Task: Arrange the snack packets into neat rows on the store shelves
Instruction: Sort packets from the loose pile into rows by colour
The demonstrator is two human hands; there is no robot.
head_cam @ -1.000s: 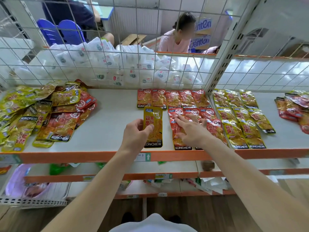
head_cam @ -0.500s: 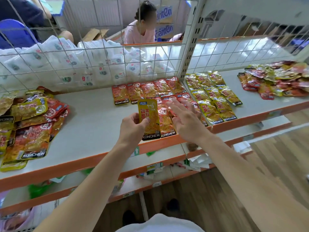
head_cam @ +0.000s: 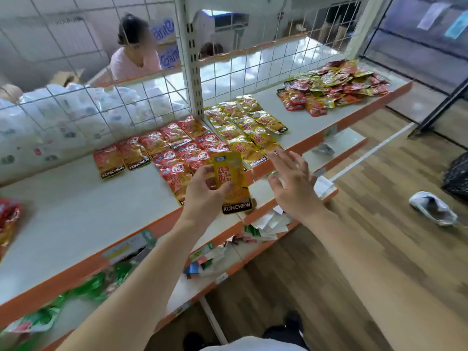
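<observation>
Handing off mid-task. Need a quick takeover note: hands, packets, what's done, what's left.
Left hand: grips one yellow packet, held up over the front edge of the top shelf.
Right hand: open, holds nothing, fingers spread beside the packet.
Done: red rows and yellow rows lie flat, side by side on the shelf.
Left: place the held packet, probably with the yellow rows. Then sort the mixed pile at the shelf's far right and the loose packets at its left edge.

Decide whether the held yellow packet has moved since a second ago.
Yes: the yellow packet shifted right, from left of the red rows towards the yellow rows.
</observation>
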